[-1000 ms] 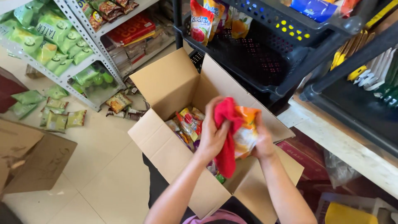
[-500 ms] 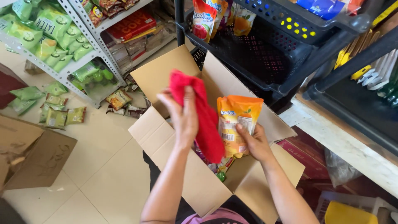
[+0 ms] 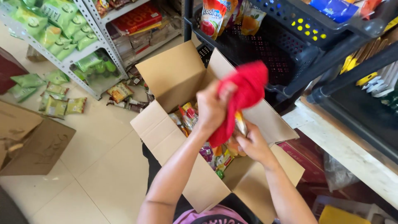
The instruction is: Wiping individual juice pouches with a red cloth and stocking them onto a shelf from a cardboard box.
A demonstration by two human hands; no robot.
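Observation:
My left hand [image 3: 213, 105] grips a red cloth [image 3: 244, 93] and holds it against an orange snack pouch [image 3: 240, 126]. The pouch is mostly hidden behind the cloth. My right hand [image 3: 253, 145] holds that pouch from below. Both hands hover over an open cardboard box [image 3: 174, 79] that rests on my lap. Inside it lie several colourful snack packets [image 3: 188, 116].
A black plastic basket rack [image 3: 290, 49] with hanging pouches [image 3: 213, 16] stands just beyond the box. A metal shelf [image 3: 74, 54] of green packets is at the left, with packets [image 3: 54, 103] scattered on the tiled floor. A flattened cardboard box [image 3: 33, 141] lies at far left.
The left hand with the red cloth has swung right and down onto the orange pouch, covering it. The pouch was in plain sight half a second ago.

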